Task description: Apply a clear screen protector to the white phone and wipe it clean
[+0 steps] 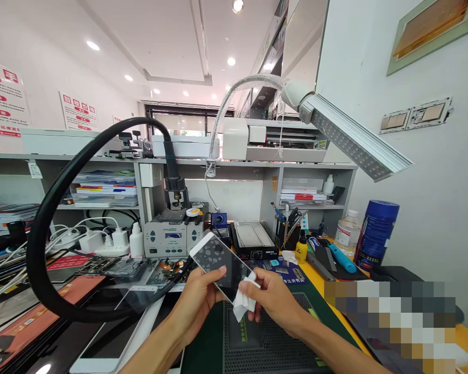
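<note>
- The left hand (203, 295) grips the white-edged phone (209, 253), thumb pressed on its glass (234, 267) and fingers curled beneath; judging by that hold, the thumb should shift now and then, since it covers part of the surface and may leave a print.
- The right hand (272, 297) pinches a crumpled white tissue (243, 302) between thumb and fingers, against the phone's near right end; light, even strokes along the edge would likely serve better than hard rubbing, with a clean fold turned out often.
- The phone is in the air, tilted, above the black perforated mat (276, 345); keeping it low there would soften a slip.
- Pale round marks show on the glass; whether reflection, picture or residue, I cannot tell, so tilting it under the light would help check.
- Beyond the hands, a yellow bottle (301, 251) and a flat heating plate (253, 235) stand apart from the phone.
- Farther up, a lamp (353, 137) reaches out from the shelf (234, 164) on a bent neck.
</note>
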Action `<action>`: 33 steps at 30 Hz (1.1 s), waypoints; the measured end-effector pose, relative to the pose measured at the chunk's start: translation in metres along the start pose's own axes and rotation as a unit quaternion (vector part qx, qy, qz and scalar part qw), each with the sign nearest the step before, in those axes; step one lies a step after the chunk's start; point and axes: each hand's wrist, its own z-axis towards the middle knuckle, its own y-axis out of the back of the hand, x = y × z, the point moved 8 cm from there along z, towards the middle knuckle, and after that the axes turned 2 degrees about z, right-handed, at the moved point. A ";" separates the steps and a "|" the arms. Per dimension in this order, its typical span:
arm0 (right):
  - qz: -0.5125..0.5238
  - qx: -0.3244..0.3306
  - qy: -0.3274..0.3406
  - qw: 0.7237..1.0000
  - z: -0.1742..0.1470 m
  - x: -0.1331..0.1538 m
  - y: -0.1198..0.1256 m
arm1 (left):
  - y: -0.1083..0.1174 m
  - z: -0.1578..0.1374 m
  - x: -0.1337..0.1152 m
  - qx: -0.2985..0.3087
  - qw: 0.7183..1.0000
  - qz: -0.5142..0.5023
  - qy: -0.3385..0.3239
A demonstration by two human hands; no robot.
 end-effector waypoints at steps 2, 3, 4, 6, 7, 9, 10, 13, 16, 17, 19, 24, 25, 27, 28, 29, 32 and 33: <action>0.000 0.000 -0.002 1.000 0.000 0.000 0.000 | 0.000 0.000 0.000 -0.002 1.000 -0.001 -0.001; -0.001 0.000 -0.002 1.000 0.000 0.000 0.000 | 0.000 0.000 0.000 0.000 1.000 -0.002 -0.001; -0.002 0.000 -0.002 1.000 0.000 0.000 0.000 | 0.000 0.000 0.001 0.001 1.000 -0.003 -0.001; -0.005 -0.001 -0.002 1.000 0.000 0.000 0.000 | 0.001 0.002 0.002 0.003 1.000 -0.007 -0.003; -0.007 -0.002 -0.003 1.000 -0.001 0.000 0.001 | 0.002 0.002 0.002 0.004 1.000 -0.009 -0.005; -0.011 -0.003 -0.004 1.000 -0.002 0.000 0.001 | 0.003 0.003 0.002 0.007 1.000 -0.009 -0.007; -0.012 -0.002 -0.003 1.000 -0.002 0.000 0.001 | 0.003 0.003 0.002 0.008 1.000 -0.006 -0.007; -0.013 0.006 0.003 1.000 -0.002 0.002 0.001 | 0.004 0.002 0.001 0.001 1.000 -0.001 -0.003; -0.015 0.012 0.009 1.000 -0.001 0.004 0.002 | 0.004 0.001 0.001 -0.007 1.000 -0.001 -0.002; -0.015 0.012 0.011 1.000 -0.001 0.004 0.002 | 0.004 0.001 0.000 -0.007 1.000 0.000 -0.002; -0.013 0.009 0.017 1.000 0.000 0.005 0.004 | 0.004 0.001 0.001 -0.009 1.000 0.005 -0.001; -0.017 0.004 0.022 1.000 0.001 0.008 0.005 | 0.006 0.004 0.002 -0.010 1.000 0.015 -0.002; -0.020 0.003 0.020 1.000 0.000 0.009 0.005 | 0.007 0.004 0.002 -0.010 1.000 0.015 -0.002; -0.026 0.001 0.017 0.999 0.000 0.010 0.005 | 0.008 0.005 0.002 -0.013 1.000 0.015 -0.001; -0.029 0.001 0.016 0.999 -0.001 0.011 0.004 | 0.009 0.005 0.003 -0.016 1.000 0.015 0.001; -0.032 0.002 0.014 0.999 -0.002 0.011 0.004 | 0.010 0.006 0.003 -0.019 1.000 0.015 0.004; -0.042 0.006 0.016 0.999 -0.003 0.012 0.003 | 0.011 0.006 0.004 -0.020 1.000 0.015 0.007; -0.047 0.008 0.017 0.999 -0.003 0.012 0.003 | 0.012 0.007 0.004 -0.019 1.000 0.015 0.008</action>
